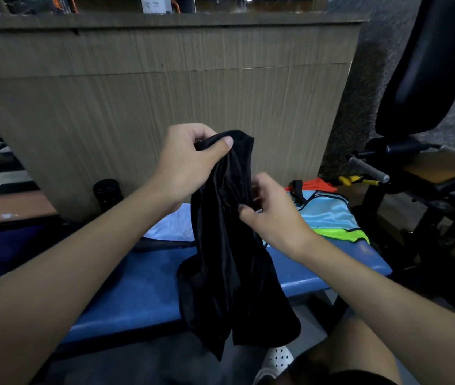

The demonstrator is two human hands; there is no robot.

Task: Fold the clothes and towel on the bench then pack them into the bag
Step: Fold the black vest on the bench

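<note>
I hold a black garment (229,245) up over the blue bench (137,290); it hangs bunched and its lower end drops past the bench's front edge. My left hand (190,159) pinches its top edge. My right hand (273,209) grips its right side, lower down. A pale blue towel (173,226) lies flat on the bench behind the garment. A light blue and neon green bag (329,218) with black cords lies on the bench's right end, with an orange cloth (315,184) just behind it.
A wood-panelled counter wall (165,93) stands right behind the bench. A black cylindrical bottle (107,193) sits at its foot on the left. A black exercise machine (420,162) with a grey handle stands to the right. My white shoe (276,359) shows below.
</note>
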